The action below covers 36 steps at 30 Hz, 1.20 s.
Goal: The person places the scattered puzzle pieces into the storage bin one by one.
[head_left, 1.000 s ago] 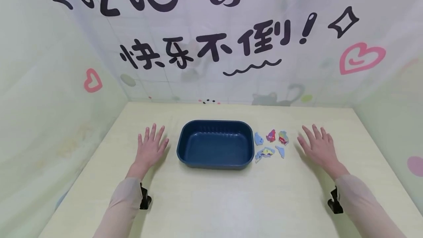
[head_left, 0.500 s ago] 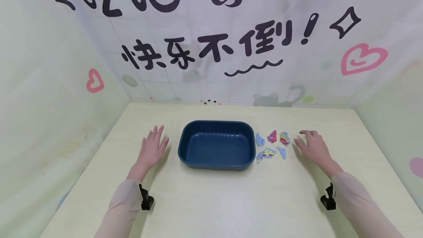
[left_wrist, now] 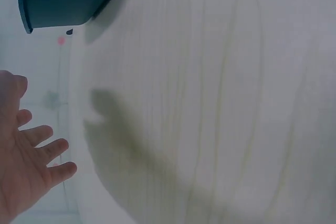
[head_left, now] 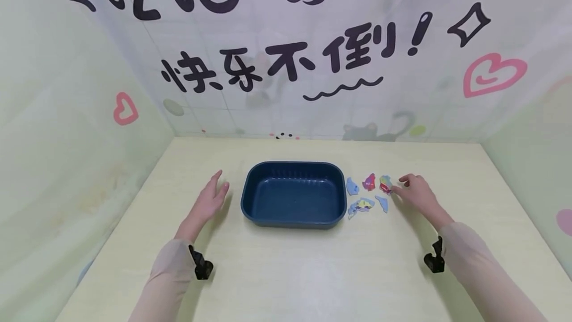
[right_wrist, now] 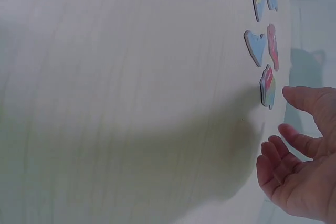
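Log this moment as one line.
right hand: near multicoloured flat jagged piece, holding nothing | left hand: beside dark-blue rounded-rectangular tray, holding nothing

A pale wood-grained tabletop (head_left: 295,272) is bearing a dark-blue, rounded rectangular basin (head_left: 293,198), while small, flat, irregular multicoloured pieces (head_left: 364,204) are lying by its right side.

white backdrop (head_left: 424,96), black lettering (head_left: 291,66), pink hearts (head_left: 494,74), pale table (head_left: 313,272)
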Tool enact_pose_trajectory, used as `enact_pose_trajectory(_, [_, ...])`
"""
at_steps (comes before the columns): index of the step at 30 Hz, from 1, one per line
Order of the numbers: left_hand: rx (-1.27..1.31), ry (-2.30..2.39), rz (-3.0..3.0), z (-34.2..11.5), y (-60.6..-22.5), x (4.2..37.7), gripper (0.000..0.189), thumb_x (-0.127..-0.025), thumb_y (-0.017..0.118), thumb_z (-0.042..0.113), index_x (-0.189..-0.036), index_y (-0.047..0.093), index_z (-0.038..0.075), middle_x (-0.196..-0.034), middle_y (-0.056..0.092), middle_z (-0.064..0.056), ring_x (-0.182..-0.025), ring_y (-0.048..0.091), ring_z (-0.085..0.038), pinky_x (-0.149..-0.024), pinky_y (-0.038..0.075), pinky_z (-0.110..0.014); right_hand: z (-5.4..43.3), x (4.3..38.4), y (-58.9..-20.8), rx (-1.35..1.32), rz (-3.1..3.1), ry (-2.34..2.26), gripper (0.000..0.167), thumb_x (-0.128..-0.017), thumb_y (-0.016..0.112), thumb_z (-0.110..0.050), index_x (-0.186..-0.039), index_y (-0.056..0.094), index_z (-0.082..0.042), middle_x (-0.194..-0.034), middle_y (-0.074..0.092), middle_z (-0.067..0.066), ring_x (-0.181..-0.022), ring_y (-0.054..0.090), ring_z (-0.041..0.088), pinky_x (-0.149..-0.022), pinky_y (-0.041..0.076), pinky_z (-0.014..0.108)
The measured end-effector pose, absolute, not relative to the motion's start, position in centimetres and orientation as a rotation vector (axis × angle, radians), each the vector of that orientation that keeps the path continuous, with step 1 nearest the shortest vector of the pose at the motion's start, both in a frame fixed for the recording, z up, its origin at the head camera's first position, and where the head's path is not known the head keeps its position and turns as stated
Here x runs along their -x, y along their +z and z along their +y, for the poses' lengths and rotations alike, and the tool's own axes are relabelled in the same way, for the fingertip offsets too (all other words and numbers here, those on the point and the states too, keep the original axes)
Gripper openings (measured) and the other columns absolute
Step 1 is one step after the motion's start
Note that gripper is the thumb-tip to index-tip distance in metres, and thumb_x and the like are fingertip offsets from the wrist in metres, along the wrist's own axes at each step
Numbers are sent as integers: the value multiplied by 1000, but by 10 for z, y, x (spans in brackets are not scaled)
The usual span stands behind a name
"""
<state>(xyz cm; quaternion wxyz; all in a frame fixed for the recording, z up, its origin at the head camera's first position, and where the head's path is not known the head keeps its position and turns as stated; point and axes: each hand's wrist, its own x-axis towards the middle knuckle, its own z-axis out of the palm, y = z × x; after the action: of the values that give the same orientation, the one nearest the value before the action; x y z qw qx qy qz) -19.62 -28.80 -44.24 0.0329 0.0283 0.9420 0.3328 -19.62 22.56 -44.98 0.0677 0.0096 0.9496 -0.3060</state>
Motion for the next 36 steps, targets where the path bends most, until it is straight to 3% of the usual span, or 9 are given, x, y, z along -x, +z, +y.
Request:
enact_pose_trajectory(7, [-27, 1091, 2781, -279, -433, 200, 59, -100, 32, 34, -144, 13, 0, -146, 23, -28, -129, 31, -46, -105, 29, -55, 217, 203, -447, -98, 2773, -911, 58, -87, 58, -32, -117, 46, 16, -112, 51, 35, -98, 52, 41, -81, 47, 45])
enact_pose_trajectory(15, [-38, 1102, 2730, -267, -422, 204, 54, -99, 36, 31, -140, 25, -2, -139, 35, -30, -125, 37, -46, -103, 34, -52, 209, 201, -444, -191, 2737, -894, 65, -85, 59, -38, -117, 44, 16, -118, 49, 36, -102, 52, 44, -80, 47, 47])
enact_pose_trajectory(19, [-33, 1204, 2627, -262, -420, 206, 54, -99, 37, 30, -139, 26, -3, -137, 37, -31, -122, 43, -43, -93, 46, -46, 206, 203, -443, -233, 2725, -859, 64, -84, 60, -39, -116, 46, 15, -116, 51, 34, -98, 53, 42, -78, 46, 45])
enact_pose_trajectory(24, [15, 1333, 2453, -254, -419, 211, 56, -98, 40, 31, -140, 25, -3, -138, 35, -32, -117, 49, -42, -76, 55, -39, 204, 202, -444, -296, 2715, -855, 54, -84, 61, -36, -107, 53, 12, -103, 57, 27, -82, 53, 30, -68, 41, 36])
enact_pose_trajectory(30, [28, 1279, 2424, -248, -416, 215, 53, -95, 49, 27, -137, 34, -1, -132, 43, -28, -111, 55, -36, -69, 57, -33, 202, 205, -442, -333, 2660, -894, 34, -83, 63, -33, -80, 59, 1, -73, 51, 7, -66, 43, 18, -58, 32, 27])
enact_pose_trajectory(33, [51, 1251, 2428, -246, -412, 216, 49, -94, 52, 22, -134, 38, -2, -129, 47, -27, -106, 58, -32, -65, 57, -31, 201, 207, -440, -336, 2651, -909, 32, -82, 63, -31, -70, 53, -4, -67, 45, 3, -63, 40, 16, -56, 30, 26])
enact_pose_trajectory(36, [97, 1233, 2426, -243, -409, 218, 47, -93, 54, 20, -131, 42, -3, -126, 50, -26, -98, 61, -25, -61, 56, -28, 202, 207, -439, -345, 2643, -928, 32, -82, 64, -29, -70, 50, -3, -67, 42, 4, -64, 39, 16, -57, 30, 26])
